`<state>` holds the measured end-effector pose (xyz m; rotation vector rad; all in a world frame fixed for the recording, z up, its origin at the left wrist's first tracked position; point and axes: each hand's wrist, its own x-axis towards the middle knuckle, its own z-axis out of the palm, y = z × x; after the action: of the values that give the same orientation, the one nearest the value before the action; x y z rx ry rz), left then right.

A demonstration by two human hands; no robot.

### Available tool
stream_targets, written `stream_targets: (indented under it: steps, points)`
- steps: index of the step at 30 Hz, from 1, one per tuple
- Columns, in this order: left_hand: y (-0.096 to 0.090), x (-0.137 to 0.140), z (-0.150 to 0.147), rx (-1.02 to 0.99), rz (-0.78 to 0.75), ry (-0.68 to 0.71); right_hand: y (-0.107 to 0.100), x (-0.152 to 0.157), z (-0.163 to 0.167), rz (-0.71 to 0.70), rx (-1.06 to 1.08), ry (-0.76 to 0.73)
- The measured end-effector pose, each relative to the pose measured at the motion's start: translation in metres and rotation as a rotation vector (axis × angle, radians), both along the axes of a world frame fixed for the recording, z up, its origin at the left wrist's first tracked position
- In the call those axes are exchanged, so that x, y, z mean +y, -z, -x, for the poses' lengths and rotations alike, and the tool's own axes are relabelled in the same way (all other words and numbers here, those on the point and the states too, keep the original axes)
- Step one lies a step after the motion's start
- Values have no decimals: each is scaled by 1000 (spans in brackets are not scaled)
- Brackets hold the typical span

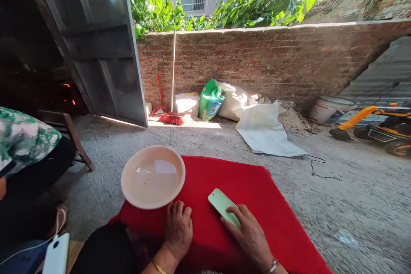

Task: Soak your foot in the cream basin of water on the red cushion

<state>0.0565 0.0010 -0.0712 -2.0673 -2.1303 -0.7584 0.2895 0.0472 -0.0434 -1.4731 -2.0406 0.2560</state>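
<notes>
A pale green, flat oblong object (224, 207) with rounded ends and a small hole near its far end lies on a red cloth (231, 171). My right hand (250, 235) grips its near end, thumb along the left edge and index finger bent over the top. My left hand (179, 227) rests on the cloth to the left, holding nothing, its fingers loosely bent and slightly apart. Just beyond those fingertips stands a pale round basin (128, 176) with clear water and a few dark specks in it.
A person in a patterned top (25, 141) sits at left, by a wooden chair (72, 137). A white device (57, 253) with a cable lies lower left. Sacks (234, 100), a red broom (171, 117) and a bucket (332, 109) stand by the brick wall; a toy excavator (382, 130) is at right.
</notes>
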Motion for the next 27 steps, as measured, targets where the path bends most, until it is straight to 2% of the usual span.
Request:
stream_targets:
  steps: [4, 6, 9, 13, 27]
  points:
    - [-1, 0, -1, 7, 33, -3, 1, 16, -29, 64, 70, 242]
    - [-2, 0, -1, 4, 41, -4, 1, 16, -32, 98, 119, 283]
    - [-2, 0, 0, -2, 30, -1, 1, 6, -19, 111, 155, 155]
    - [-3, -1, 0, -5, -8, -8, 0, -9, 4, 37, 90, -9]
    - [-4, -2, 0, -24, 5, 3, -3, -11, 10, 85, 118, -43]
